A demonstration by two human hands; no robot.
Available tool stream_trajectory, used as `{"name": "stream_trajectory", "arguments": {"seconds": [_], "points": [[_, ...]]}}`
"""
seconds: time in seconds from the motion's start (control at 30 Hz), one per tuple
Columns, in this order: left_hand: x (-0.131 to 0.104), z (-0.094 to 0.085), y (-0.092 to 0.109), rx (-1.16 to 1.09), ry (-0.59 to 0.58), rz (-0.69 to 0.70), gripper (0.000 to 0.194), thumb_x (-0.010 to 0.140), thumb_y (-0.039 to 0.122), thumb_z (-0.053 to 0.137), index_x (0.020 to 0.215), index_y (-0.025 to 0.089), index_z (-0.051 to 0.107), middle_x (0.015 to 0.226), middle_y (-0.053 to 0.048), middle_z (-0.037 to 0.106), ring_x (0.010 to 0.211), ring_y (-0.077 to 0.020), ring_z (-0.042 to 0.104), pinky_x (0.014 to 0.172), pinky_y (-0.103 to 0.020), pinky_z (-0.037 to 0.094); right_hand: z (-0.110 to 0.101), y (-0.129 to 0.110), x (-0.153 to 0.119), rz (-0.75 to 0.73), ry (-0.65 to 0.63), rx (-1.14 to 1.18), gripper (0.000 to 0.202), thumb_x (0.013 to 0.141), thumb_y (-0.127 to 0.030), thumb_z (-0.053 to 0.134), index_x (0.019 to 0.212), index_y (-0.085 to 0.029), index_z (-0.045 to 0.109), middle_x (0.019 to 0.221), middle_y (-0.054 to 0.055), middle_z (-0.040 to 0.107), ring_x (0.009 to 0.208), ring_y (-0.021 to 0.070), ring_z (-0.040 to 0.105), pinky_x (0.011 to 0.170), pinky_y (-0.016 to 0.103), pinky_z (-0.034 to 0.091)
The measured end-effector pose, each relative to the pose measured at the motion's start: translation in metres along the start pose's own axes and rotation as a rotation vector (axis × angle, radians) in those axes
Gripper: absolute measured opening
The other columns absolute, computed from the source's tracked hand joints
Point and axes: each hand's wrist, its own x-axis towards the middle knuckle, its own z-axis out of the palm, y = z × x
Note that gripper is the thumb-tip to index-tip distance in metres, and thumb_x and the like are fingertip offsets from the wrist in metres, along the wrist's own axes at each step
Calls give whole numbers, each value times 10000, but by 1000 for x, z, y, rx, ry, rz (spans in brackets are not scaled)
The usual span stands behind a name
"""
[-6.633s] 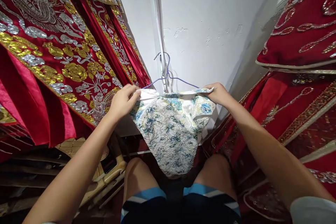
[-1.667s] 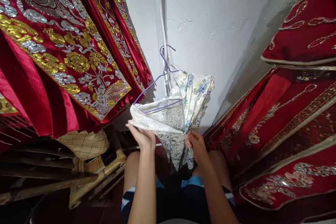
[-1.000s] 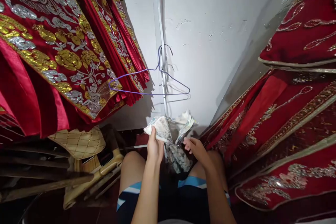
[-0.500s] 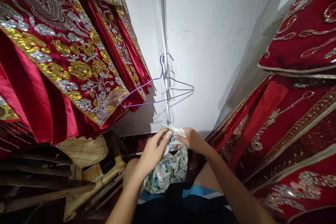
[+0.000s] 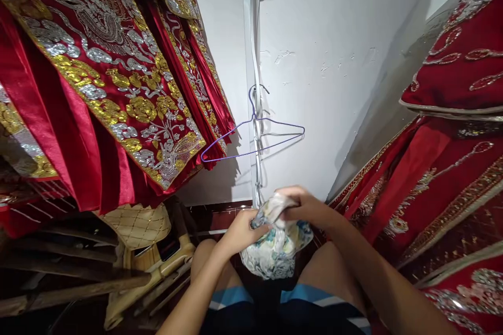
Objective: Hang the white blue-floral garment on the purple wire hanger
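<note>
A crumpled white cloth (image 5: pixel 271 256) with a blue, green and yellow pattern hangs between my hands above my lap. My left hand (image 5: pixel 244 233) pinches its upper left part, thumb on top. At the upper right, my right hand (image 5: pixel 301 207) grips a bunched fold; its fingers are partly blurred. Beyond them a thin purple wire hanger (image 5: pixel 236 156) hangs by its hook from a white strip on the wall, with nothing on it.
Red garments with gold and silver embroidery (image 5: pixel 141 110) hang on the left. More red beaded garments (image 5: pixel 463 78) hang on the right. A wooden chair (image 5: pixel 157 272) with a quilted cream cloth (image 5: pixel 137 225) stands at lower left. The white wall (image 5: pixel 314 26) is ahead.
My right hand has moved right, pulling a fold of the cloth, whose ring-like opening no longer shows. The view has shifted slightly, so the hanger and garments appear farther right.
</note>
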Motion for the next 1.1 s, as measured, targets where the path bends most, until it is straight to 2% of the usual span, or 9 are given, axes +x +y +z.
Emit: {"name": "stream_trajectory", "arguments": {"seconds": [0.13,0.2,0.3,0.37,0.47,0.57,0.73,0.97,1.1], "points": [[-15,-21,-21,291,-7,-35,474,923,518,556,608,166,590,630,-12,566,720,-185,571,790,-292,425,-52,-10,2,-181,518,-181,97,610,-143,642,703,-168,659,621,7,656,549,145,577,500,231,397],[-28,-39,-30,401,-30,-103,436,915,534,559,675,181,653,714,-30,649,822,-221,627,886,-324,417,-76,-9,10,-232,599,-206,285,641,-169,645,921,-177,696,641,8,675,534,164,597,499,250,427],[-42,-70,-34,557,-51,-232,343,893,494,582,777,207,731,910,-80,741,1056,-294,645,1011,-400,372,-93,-2,39,-230,443,-302,614,720,-240,673,1326,-199,586,807,39,734,670,214,677,622,317,528],[-44,-89,-32,646,-40,-292,307,892,449,573,851,211,762,1052,-119,752,1181,-330,607,1069,-457,331,-93,5,67,-293,384,-416,680,712,-250,691,1379,-210,567,1033,82,743,919,252,699,824,371,545],[-39,-116,-25,747,55,-351,319,900,387,527,945,190,774,1178,-167,726,1246,-355,579,1091,-509,324,-92,16,108,-388,426,-521,448,688,-251,659,1127,-194,725,1088,86,740,1053,275,664,928,383,507],[-32,-136,-16,738,180,-287,391,925,347,426,1010,156,757,1220,-182,705,1215,-337,599,1063,-475,391,-102,22,124,-379,434,-536,149,657,-289,642,701,-167,714,733,51,721,772,258,671,732,353,525],[-11,-139,16,518,385,-65,433,958,354,333,934,165,722,1074,-110,730,1060,-264,645,973,-363,469,-123,16,95,-338,470,-518,153,621,-296,679,537,-176,634,552,18,626,588,213,599,561,296,457],[54,-124,66,352,736,61,255,925,406,514,848,178,597,737,10,594,670,-144,509,665,-244,410,-94,-2,60,-244,261,-390,192,666,-349,716,711,-162,729,612,30,672,577,197,612,588,304,486],[76,-144,68,171,539,138,266,879,415,586,933,163,650,828,-13,648,716,-146,545,664,-232,414,-96,-8,45,-336,338,-382,429,648,-306,765,1050,-170,709,724,22,695,672,209,658,649,302,507]]}}
